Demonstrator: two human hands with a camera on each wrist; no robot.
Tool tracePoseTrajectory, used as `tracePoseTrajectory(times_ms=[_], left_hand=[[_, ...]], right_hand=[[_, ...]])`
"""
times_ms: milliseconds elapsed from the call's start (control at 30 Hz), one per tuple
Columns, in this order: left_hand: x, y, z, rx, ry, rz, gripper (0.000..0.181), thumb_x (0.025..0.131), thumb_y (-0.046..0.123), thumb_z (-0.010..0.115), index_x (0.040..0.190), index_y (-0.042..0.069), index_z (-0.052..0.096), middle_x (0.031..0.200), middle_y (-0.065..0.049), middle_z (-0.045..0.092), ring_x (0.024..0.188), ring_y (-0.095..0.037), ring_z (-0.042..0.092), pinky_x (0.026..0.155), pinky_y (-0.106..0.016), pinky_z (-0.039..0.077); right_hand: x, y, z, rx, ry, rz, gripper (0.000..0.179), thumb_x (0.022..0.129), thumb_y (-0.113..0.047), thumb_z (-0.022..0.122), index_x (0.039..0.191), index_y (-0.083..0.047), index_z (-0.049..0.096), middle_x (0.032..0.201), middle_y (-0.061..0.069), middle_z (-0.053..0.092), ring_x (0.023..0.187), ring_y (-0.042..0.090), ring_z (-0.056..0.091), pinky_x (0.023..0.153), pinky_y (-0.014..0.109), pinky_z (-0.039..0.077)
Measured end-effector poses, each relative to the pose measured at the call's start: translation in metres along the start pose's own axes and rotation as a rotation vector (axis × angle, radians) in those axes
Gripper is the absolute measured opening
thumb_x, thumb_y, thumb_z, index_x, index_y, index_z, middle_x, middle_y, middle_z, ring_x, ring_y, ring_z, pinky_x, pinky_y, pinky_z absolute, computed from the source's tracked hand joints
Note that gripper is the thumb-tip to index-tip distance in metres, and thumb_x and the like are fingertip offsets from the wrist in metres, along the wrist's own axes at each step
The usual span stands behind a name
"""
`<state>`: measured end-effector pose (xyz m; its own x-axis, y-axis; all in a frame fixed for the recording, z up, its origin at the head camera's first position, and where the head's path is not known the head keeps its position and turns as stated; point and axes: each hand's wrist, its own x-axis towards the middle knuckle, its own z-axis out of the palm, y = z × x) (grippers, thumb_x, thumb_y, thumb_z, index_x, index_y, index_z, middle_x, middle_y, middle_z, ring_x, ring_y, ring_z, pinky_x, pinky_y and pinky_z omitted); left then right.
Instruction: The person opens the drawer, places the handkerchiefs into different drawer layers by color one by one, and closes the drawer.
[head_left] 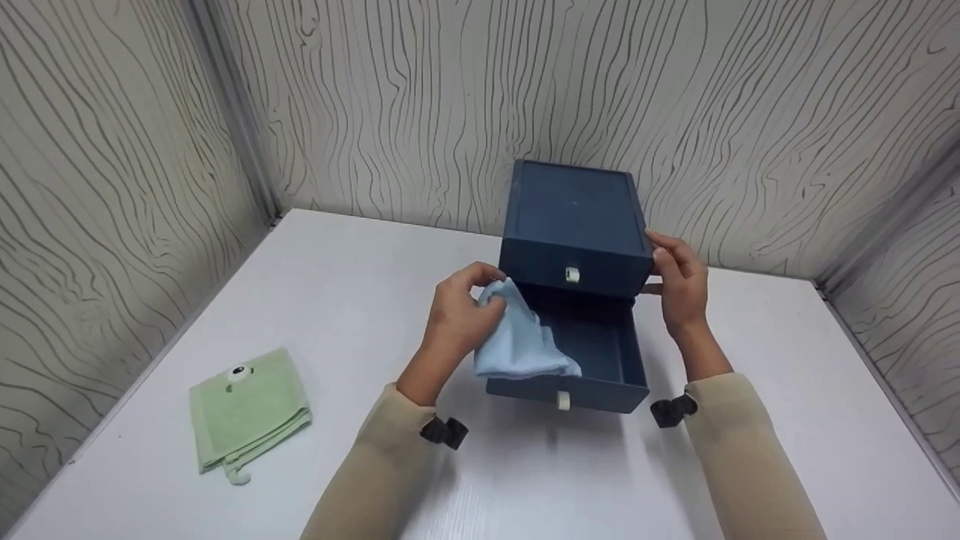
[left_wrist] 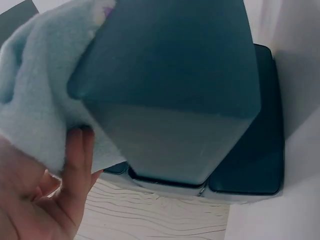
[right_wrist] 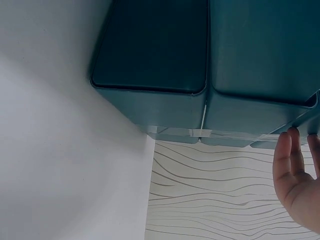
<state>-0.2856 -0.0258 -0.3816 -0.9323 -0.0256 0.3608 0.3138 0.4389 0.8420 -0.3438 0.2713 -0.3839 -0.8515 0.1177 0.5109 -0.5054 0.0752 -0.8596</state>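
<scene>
A light blue towel point(head_left: 517, 337) drapes over the left and front rim of a pulled-out drawer point(head_left: 615, 360) in a dark blue drawer unit point(head_left: 577, 210). My left hand point(head_left: 465, 311) pinches the towel's upper edge between thumb and fingers, just below the unit's upper drawer. The left wrist view shows the towel's fuzzy folds point(left_wrist: 40, 95) beside the drawer's outer wall, with the left fingers point(left_wrist: 75, 160) against the cloth. Along the unit's right side, my right hand point(head_left: 682, 289) rests its extended fingertips; the right wrist view shows these fingers point(right_wrist: 282, 155) at the unit's side.
A folded green towel point(head_left: 251, 412) with an eye design and a hanging loop lies at the left of the white table point(head_left: 360, 300). Behind the unit rises a wood-grain patterned wall point(head_left: 420, 112). The upper drawer, with its white knob point(head_left: 572, 274), is closed.
</scene>
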Motion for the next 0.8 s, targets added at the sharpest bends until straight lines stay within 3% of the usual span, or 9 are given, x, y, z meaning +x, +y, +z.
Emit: tracePoseTrajectory(times_ms=[167, 433, 567, 800], left_hand=[[0.004, -0.003, 0.013, -0.023, 0.048, 0.024, 0.019, 0.08, 0.008, 0.063, 0.096, 0.016, 0.069, 0.101, 0.001, 0.069, 0.096, -0.012, 0.062, 0.076, -0.026, 0.05], [0.003, -0.007, 0.017, -0.025, 0.052, 0.127, 0.027, 0.083, 0.013, 0.064, 0.109, 0.018, 0.071, 0.106, 0.002, 0.069, 0.087, -0.01, 0.062, 0.068, -0.021, 0.051], [-0.001, -0.01, 0.009, -0.051, -0.01, 0.163, 0.029, 0.085, 0.014, 0.066, 0.113, 0.016, 0.07, 0.109, -0.001, 0.066, 0.072, -0.01, 0.063, 0.065, -0.02, 0.053], [-0.01, -0.017, -0.01, -0.083, -0.142, 0.186, 0.023, 0.086, 0.012, 0.064, 0.107, 0.016, 0.07, 0.114, -0.001, 0.06, 0.075, -0.009, 0.066, 0.071, -0.022, 0.056]], right_hand=[[0.0, 0.001, 0.0, -0.008, 0.0, -0.001, 0.033, 0.097, -0.014, 0.05, 0.125, 0.0, 0.061, 0.095, -0.001, 0.066, 0.07, 0.01, 0.065, 0.052, 0.023, 0.054], [-0.005, -0.014, 0.005, -0.031, 0.0, 0.022, 0.035, 0.097, -0.01, 0.047, 0.127, 0.005, 0.058, 0.091, -0.005, 0.065, 0.069, 0.007, 0.064, 0.054, 0.022, 0.054], [-0.006, -0.018, 0.007, -0.017, 0.006, 0.024, 0.035, 0.097, -0.011, 0.048, 0.126, 0.006, 0.058, 0.085, -0.006, 0.065, 0.067, 0.006, 0.063, 0.053, 0.022, 0.054], [-0.001, 0.0, 0.001, 0.001, 0.022, 0.017, 0.033, 0.096, -0.012, 0.049, 0.125, -0.001, 0.062, 0.09, -0.003, 0.067, 0.067, 0.009, 0.064, 0.052, 0.023, 0.054]])
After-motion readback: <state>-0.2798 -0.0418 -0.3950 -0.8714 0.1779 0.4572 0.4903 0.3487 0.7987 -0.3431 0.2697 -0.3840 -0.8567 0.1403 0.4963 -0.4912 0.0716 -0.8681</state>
